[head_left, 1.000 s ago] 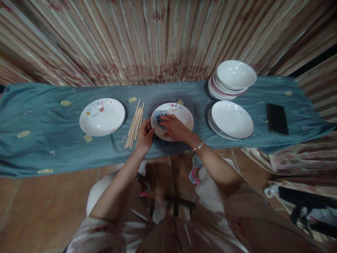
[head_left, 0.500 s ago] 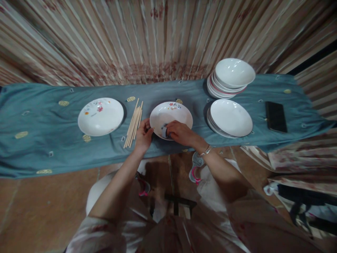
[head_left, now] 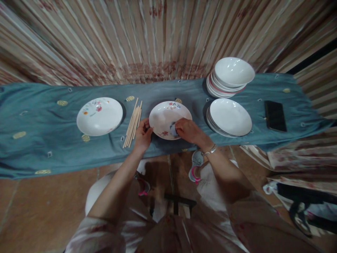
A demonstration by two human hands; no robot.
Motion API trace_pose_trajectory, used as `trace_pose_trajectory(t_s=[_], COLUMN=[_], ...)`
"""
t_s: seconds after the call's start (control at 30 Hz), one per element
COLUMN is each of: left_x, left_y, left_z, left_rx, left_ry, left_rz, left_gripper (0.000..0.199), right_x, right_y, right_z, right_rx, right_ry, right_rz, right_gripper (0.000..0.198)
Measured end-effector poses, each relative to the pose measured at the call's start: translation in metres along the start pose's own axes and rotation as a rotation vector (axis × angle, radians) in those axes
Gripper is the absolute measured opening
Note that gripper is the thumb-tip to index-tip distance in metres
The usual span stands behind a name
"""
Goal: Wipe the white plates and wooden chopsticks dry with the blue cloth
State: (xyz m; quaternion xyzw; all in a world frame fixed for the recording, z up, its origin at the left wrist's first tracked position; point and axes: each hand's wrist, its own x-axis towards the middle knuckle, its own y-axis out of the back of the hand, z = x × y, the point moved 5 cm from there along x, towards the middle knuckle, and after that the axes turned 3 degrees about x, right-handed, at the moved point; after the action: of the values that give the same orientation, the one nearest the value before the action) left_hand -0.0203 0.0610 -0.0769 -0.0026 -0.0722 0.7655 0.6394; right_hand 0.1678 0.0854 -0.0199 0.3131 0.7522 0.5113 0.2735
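A white plate [head_left: 164,114] with small flowers on its rim lies in front of me on the cloth-covered table. My left hand [head_left: 144,135] grips its left edge, thumb on the near rim and fingers along the side. Over the plate's near right part, my right hand [head_left: 191,131] is closed on a crumpled bluish-grey cloth [head_left: 173,129], which touches the inside of the plate. Part of the cloth is hidden under the fingers. Just left of my left hand lies a bundle of wooden chopsticks [head_left: 133,123].
Another flowered plate [head_left: 102,117] lies on the left. Stacked plates [head_left: 230,117] stand on the right, with a stack of white bowls [head_left: 233,73] behind them. A dark phone [head_left: 275,116] lies at the far right on the blue-green tablecloth [head_left: 34,140]. Curtains [head_left: 163,38] hang behind.
My right hand has moved a little to the right across the plate with the cloth, baring the red flowers on the near rim. My left hand stays at the plate's edge.
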Motion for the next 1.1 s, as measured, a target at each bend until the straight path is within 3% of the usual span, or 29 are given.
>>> trace_pose_trajectory(t_s=[0.43,0.67,1.1], left_x=[0.001,0.001,0.001], left_y=[0.001,-0.001,0.001], left_z=[-0.005,-0.002,-0.004], left_rx=[0.003,0.020,0.020], left_ry=[0.002,-0.002,-0.013], left_rz=[0.011,0.001,0.020], left_gripper=[0.036,0.036,0.036], right_x=[0.003,0.007,0.020], right_y=[0.005,0.001,0.008], right_z=[0.014,0.025,0.017], right_rx=[-0.039,0.031,0.141], right_ry=[-0.149,-0.073,-0.063], right_rz=[0.082,0.226,0.198], right_gripper=[0.028,0.025,0.029])
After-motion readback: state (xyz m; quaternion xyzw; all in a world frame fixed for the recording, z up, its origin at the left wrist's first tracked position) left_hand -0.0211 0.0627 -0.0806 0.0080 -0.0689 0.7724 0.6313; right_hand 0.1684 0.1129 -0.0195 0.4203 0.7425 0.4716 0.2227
